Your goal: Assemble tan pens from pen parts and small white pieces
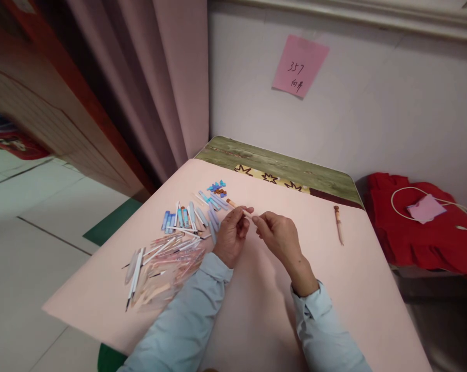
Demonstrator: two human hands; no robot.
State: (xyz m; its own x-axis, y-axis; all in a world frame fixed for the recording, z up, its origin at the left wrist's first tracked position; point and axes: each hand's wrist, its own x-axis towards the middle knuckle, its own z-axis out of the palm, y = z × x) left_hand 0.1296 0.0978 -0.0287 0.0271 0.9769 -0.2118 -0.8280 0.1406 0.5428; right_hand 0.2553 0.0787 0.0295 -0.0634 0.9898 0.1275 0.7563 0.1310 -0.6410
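Above the middle of the table, my left hand (234, 232) is closed around a pale pen barrel (250, 214). My right hand (279, 235) pinches the barrel's near right end, so both hands meet on it. An orange-brown piece (230, 203) shows just beyond my left fingers; whether it is joined to the barrel I cannot tell. Left of my hands lie loose pen parts: blue sleeves (167, 220), lilac barrels (213, 219), white refills with dark tips (135, 276) and clear pinkish tubes (189, 261). Small blue and brown caps (216, 186) form a pile behind them.
A whole pen with a brown top (338, 225) lies alone on the table's right side. The pink-covered table (357, 305) meets a wall carrying a pink note (300, 66). A red cloth (400, 227) with a white cable sits at right; a curtain (167, 67) hangs at left.
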